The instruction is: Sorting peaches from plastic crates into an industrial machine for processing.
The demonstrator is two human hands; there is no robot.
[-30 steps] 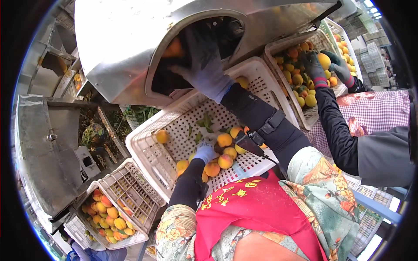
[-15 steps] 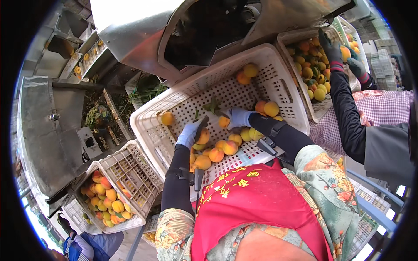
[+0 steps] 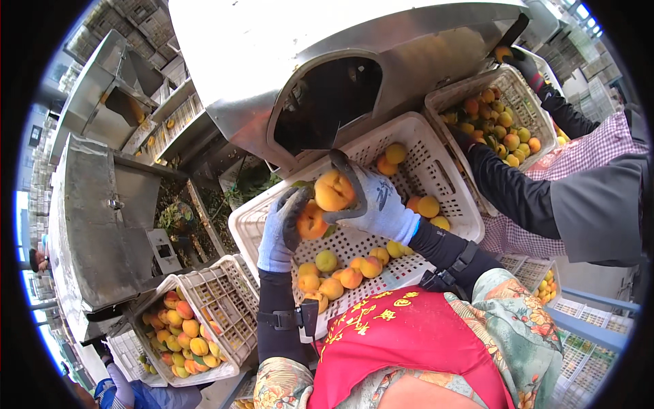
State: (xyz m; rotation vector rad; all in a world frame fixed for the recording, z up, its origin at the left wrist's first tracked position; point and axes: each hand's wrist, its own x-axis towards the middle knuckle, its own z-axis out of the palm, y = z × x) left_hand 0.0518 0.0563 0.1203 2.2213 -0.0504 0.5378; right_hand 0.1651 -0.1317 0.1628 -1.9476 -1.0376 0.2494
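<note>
A white perforated crate (image 3: 446,170) lies in front of me with loose peaches (image 3: 351,278) inside, most of them toward its near side. Above it I hold up a peach in each gloved hand. My left hand (image 3: 276,235) is closed around a reddish-orange peach (image 3: 311,221), its dark-coated fingers partly covering the fruit. My right hand (image 3: 375,198) grips a yellower peach (image 3: 334,190) from the right side, just above and touching or nearly touching the other one. Bits of green leaf show beside the two fruits.
A metal machine housing with a dark opening (image 3: 327,102) stands behind the crate. At left, another crate (image 3: 235,324) holds several peaches. To the right, a co-worker's sleeved arms (image 3: 521,204) reach around a filled crate (image 3: 436,102). Metal bins and chutes (image 3: 95,225) stand far left.
Both hands have risen from the crate and come together, each now with a peach. The peach that lay at the crate's left is no longer visible there. My view has shifted somewhat.
</note>
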